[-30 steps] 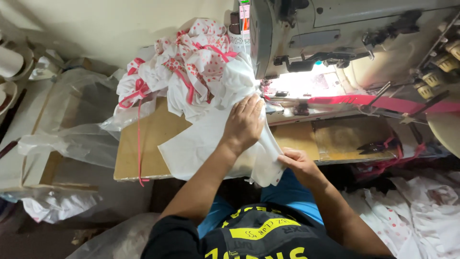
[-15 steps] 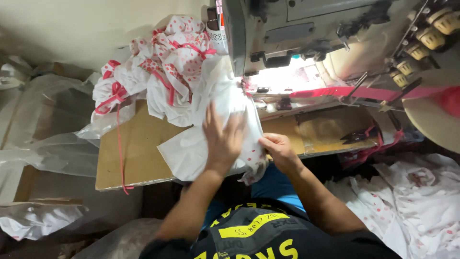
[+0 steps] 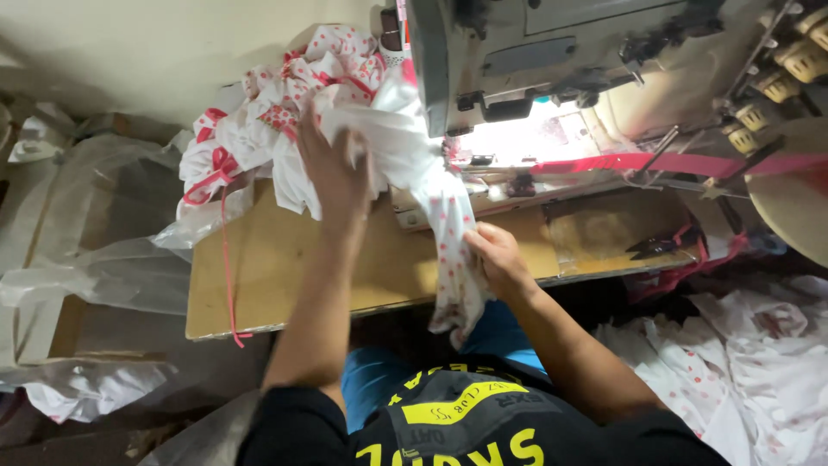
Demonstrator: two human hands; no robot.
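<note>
A person at a sewing machine [image 3: 552,78] handles white cloth with red dots

Seen from above, the left hand [image 3: 336,173] lies flat with fingers spread on a heap of sewn pieces [image 3: 259,138], white with red ribbon trim, piled at the far left of a wooden table [image 3: 267,267]. The right hand [image 3: 496,259] pinches a strip of spotted cloth [image 3: 444,224] between thumb and fingers, near the table's front edge; the strip runs from the lit needle area down over the edge toward the person's lap. A red ribbon [image 3: 228,276] trails across the wood. Clear plastic bags [image 3: 95,276] lie to the left, more spotted cloth [image 3: 742,362] to the right
</note>
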